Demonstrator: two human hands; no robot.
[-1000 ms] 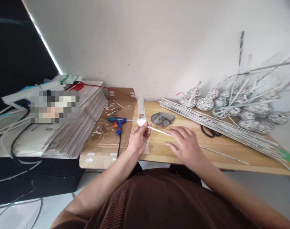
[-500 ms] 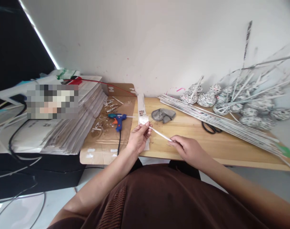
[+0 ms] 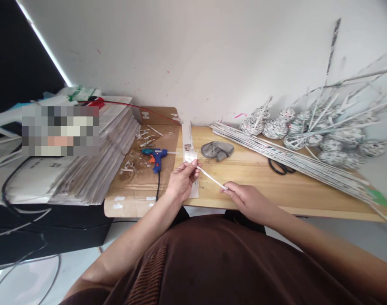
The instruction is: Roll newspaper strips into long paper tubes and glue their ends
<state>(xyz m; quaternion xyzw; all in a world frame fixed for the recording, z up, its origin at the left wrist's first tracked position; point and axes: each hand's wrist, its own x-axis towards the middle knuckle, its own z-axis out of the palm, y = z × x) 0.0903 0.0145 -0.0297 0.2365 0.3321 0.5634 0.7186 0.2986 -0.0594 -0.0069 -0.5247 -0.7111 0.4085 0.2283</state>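
A thin white rolled paper stick (image 3: 211, 175) slants between my hands, just above the table's front edge. My left hand (image 3: 184, 177) pinches its upper left end between thumb and fingers. There a small flared piece of paper (image 3: 190, 156) stands out past the fingertips. My right hand (image 3: 244, 198) grips the lower right end, fingers closed round it. Beneath my left hand a long flat paper strip (image 3: 187, 133) runs from the wall side to the front edge, partly covered by the hand. A crumpled grey cloth (image 3: 217, 150) lies just beyond the stick.
Left, a blue glue gun (image 3: 158, 158) lies on cardboard (image 3: 132, 198) with paper scraps, beside a tall paper stack (image 3: 112, 156). To the right are a bundle of paper sticks (image 3: 288, 163), black scissor handles (image 3: 280, 167) and several woven paper shapes (image 3: 276, 128) with sticks poking outward.
The view has shifted slightly. Both hands keep hold of the paper stick, and my right hand sits a little closer to the left one. Nothing has been let go.
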